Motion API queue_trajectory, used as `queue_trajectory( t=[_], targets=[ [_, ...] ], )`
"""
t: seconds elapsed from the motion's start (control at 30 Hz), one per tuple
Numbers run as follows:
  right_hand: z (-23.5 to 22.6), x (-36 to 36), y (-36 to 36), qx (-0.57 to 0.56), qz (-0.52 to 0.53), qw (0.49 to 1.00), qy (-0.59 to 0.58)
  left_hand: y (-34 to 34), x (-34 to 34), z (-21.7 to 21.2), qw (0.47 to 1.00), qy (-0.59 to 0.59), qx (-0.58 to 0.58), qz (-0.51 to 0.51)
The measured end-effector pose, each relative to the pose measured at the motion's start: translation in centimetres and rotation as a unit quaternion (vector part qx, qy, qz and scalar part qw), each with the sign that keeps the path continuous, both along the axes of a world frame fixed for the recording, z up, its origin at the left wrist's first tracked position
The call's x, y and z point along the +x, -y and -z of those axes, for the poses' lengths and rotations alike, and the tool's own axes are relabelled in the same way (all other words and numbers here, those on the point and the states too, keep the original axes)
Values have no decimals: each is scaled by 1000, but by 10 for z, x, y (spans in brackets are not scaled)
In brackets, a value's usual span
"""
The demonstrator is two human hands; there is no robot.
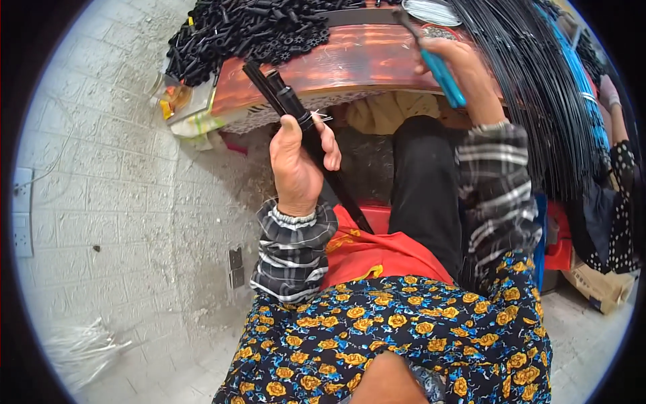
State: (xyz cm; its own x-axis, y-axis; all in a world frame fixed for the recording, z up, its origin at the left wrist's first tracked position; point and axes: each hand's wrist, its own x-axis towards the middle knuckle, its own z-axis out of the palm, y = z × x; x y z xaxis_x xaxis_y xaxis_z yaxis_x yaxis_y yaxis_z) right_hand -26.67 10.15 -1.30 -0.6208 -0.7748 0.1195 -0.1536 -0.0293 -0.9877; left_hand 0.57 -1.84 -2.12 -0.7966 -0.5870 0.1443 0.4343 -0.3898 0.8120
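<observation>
My left hand (294, 165) is closed around a bundle of thin black rods (340, 188), held at a slant in front of the table edge. Near the bundle's upper end sits a black plastic fitting (289, 99), and thin white strip ends (324, 116) stick out beside my fingers. Up at the right, over the table's front edge, my right hand (464, 67) grips blue-handled pliers (441, 75). Their dark metal jaws point up and to the left, apart from the bundle. Whether the jaws are open cannot be made out.
A heap of black plastic parts (249, 37) covers the left of the reddish wooden table (377, 57). Behind the pliers are a dish of white strips (431, 11) and a red-rimmed bowl (444, 31). Long black rods (538, 87) hang at right, near another person's arm (617, 121).
</observation>
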Motion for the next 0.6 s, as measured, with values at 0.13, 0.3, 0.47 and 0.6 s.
queue_trajectory(
  t=[0.13, 0.3, 0.47, 0.6],
  targets=[
    [-20, 87, -39, 3, -190, 972, 136, 1, -1, 2, 999, -19, 38, -2],
    [24, 130, -38, 130, -143, 980, -47, -9, -6, -12, 999, -4, 34, -7],
    [14, 144, -30, 92, -25, 919, -383, -10, -8, -16, 999, 34, 23, -29],
    [3, 145, -25, 124, 10, 886, -446, -13, -8, -17, 997, 63, 16, -42]
  ],
)
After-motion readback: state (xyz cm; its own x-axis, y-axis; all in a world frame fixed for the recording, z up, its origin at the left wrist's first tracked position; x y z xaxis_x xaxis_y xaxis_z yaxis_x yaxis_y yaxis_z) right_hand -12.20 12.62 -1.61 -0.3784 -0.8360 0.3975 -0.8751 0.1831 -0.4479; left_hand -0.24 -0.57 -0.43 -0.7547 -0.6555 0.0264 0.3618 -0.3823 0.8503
